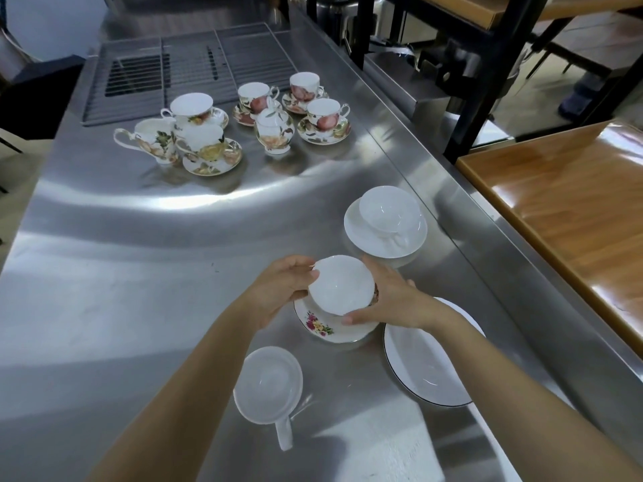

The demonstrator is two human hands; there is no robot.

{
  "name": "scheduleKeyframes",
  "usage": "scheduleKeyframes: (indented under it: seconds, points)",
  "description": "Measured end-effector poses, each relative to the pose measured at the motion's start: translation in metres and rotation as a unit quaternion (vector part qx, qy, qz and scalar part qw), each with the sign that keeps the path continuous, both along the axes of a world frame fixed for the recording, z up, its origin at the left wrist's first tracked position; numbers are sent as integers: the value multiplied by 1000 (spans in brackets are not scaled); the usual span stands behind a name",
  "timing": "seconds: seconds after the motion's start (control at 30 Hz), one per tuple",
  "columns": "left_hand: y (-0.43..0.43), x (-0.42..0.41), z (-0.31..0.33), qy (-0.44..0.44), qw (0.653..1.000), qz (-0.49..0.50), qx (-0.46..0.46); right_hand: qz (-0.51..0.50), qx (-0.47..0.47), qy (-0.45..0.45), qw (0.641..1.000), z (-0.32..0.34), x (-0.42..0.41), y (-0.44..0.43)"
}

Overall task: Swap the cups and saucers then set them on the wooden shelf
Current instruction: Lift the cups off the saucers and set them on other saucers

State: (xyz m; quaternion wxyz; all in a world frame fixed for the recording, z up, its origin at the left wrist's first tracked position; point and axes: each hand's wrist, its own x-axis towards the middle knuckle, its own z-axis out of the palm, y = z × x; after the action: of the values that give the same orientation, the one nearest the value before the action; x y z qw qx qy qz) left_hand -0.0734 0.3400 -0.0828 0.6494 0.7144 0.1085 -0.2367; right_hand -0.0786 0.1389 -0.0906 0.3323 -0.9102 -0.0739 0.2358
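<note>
A white cup point(340, 284) sits over a flowered saucer point(325, 325) on the steel counter. My left hand point(282, 290) grips the cup's left rim, and my right hand point(389, 300) wraps its right side. Just right of them lies a plain white saucer with a dark rim point(428, 370). A white cup with a handle point(268, 384) stands alone nearer to me. Farther off, another white cup point(389, 208) rests on a white saucer point(365, 238). The wooden shelf point(563, 210) runs along the right side.
Several flowered cups on saucers point(323, 121), a sugar bowl point(275, 130) and a creamer point(155, 139) stand at the far end. Behind them is a wire grille point(195, 67). A black metal rack point(487, 81) rises at the counter's right edge.
</note>
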Motion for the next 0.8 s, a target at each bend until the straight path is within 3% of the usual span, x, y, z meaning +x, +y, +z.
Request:
scheduleKeyframes:
  seconds: [0.13,0.27,0.6,0.8]
  points:
    - [9,1,7,59,998,13,8,-32,93,8,995,3,3,-3]
    - [10,-2,11,63,998,9,23,-48,144,13,988,3,1,-1]
    - [2,1,14,38,997,2,74,-69,144,3,987,12,-2,-3]
    - [10,25,22,-10,993,43,107,-184,120,-26,975,14,19,-25]
